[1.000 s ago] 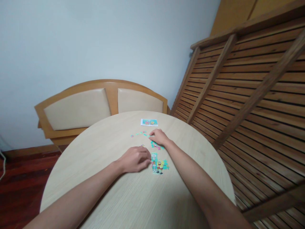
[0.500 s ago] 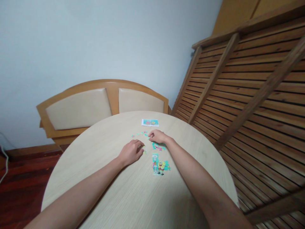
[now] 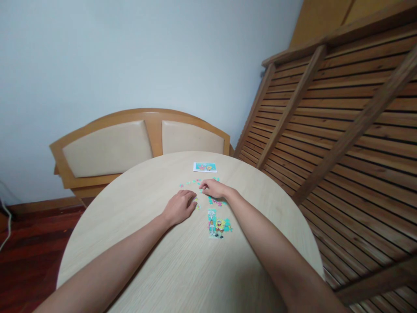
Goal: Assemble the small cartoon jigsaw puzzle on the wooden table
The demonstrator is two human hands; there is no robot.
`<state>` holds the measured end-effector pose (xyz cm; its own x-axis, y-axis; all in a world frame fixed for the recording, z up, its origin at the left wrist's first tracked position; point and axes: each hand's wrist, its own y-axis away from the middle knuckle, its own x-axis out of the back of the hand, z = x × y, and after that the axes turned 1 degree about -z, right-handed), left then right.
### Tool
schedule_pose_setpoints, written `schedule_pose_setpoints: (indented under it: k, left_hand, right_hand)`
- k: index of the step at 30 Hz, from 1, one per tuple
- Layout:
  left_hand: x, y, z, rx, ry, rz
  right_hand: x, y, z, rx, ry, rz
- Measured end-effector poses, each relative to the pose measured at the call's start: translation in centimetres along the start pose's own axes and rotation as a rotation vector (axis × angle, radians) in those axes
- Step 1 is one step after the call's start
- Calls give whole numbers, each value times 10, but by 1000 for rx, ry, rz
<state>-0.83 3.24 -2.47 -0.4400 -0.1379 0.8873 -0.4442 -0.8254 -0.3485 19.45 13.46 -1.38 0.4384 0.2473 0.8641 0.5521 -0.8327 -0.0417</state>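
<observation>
A partly joined cartoon jigsaw point(image 3: 219, 222) lies near the middle of the round pale wooden table point(image 3: 169, 261). My left hand point(image 3: 178, 206) rests palm down just left of it, fingers curled, fingertips touching a small loose piece point(image 3: 196, 202). My right hand point(image 3: 214, 188) lies farther back with fingers bent over small teal and pink pieces point(image 3: 217, 201); whether it grips one is hidden. More loose pieces point(image 3: 190, 182) are scattered behind both hands. A small reference picture card point(image 3: 204, 167) lies flat near the far edge.
A wooden bench with two cream padded back panels point(image 3: 130, 143) stands behind the table against a pale blue wall. A slatted wooden frame point(image 3: 342, 126) leans close on the right. Dark red wooden floor point(image 3: 29, 243) shows at the left.
My left hand moved from beside the joined jigsaw back and left to the loose pieces. My right hand shifted slightly left over the pieces.
</observation>
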Motion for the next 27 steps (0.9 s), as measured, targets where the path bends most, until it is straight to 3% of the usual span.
schedule_pose_setpoints:
  k: [8,17,23,27]
  left_hand:
    - [-8,-9,-3,75,54,19]
    - [-16,-18,-10,191,396,99]
    - [-10,-16,-4,263,339,119]
    - [-5,-15,-16,317,189,75]
  right_hand:
    - [-11,12,-2,159,-264,-6]
    - [-18,28,-20,200,-567,50]
    - [-16,32,-14,112,-434,184]
    - [-2,41,5,10,-386,277]
